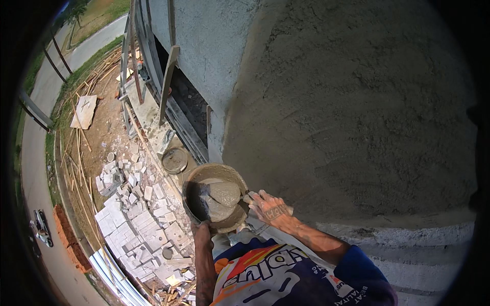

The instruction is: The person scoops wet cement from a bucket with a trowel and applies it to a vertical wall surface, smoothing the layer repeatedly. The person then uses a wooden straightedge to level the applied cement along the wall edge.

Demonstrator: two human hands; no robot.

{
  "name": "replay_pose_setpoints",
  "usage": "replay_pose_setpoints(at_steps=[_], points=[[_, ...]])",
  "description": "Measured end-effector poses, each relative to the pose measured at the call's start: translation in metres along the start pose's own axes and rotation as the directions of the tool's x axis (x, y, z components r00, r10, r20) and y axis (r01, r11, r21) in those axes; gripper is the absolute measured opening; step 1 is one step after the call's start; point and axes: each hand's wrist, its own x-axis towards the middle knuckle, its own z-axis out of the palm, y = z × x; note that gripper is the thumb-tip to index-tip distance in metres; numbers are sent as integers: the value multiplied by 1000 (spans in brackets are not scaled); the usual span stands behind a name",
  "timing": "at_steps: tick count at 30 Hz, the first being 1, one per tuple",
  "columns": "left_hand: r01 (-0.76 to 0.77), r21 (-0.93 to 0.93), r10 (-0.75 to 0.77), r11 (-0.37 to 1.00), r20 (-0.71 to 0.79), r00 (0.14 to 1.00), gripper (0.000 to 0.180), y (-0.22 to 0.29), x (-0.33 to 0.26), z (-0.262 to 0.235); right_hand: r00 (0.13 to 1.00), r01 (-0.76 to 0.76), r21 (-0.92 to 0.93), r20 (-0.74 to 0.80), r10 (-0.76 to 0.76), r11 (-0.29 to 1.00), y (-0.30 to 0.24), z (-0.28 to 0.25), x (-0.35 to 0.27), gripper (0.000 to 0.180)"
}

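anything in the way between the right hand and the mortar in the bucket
Only the right rim of the bucket lies between the right hand and the mortar; nothing visible covers the bucket's open top.

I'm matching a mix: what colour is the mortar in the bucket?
The mortar is grey-brown, paler where sunlit; it shows best in the head view.

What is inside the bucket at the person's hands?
A wet, grey, mortar-like mix lies in the bucket, partly sunlit, partly shaded. The bucket's bottom, and anything sunk in the mix, is covered and cannot be seen.
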Motion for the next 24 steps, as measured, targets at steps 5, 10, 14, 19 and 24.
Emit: replay_pose_setpoints(at_steps=[5, 10, 14, 19, 24], points=[[63, 30, -62, 998, -40, 997, 42, -2, 4, 0, 991, 133, 366, -71, -115, 921, -17, -78, 0, 42], [55, 54, -50, 997, -96, 994, 63, -3, 2, 4, 969, -244, 819, 227, 97, 519, 9, -152, 5, 37], [-18, -103, 15, 994, -32, 999, 58, -14, 8, 0, 894, -82, 783, -216, 393, 616, 14, -211, -33, 35], [-59, -206, 68, 977, 41, 997, 60, -38, 25, -1, 763, -61, 511, -530, 370, 858, -1, -218, -88, 48], [-254, 170, 261, 952, -22, 965, 36, -44, 18, 7, 942, -20, 5, -336, 21, 1000, -7, -127, -50, 45]])
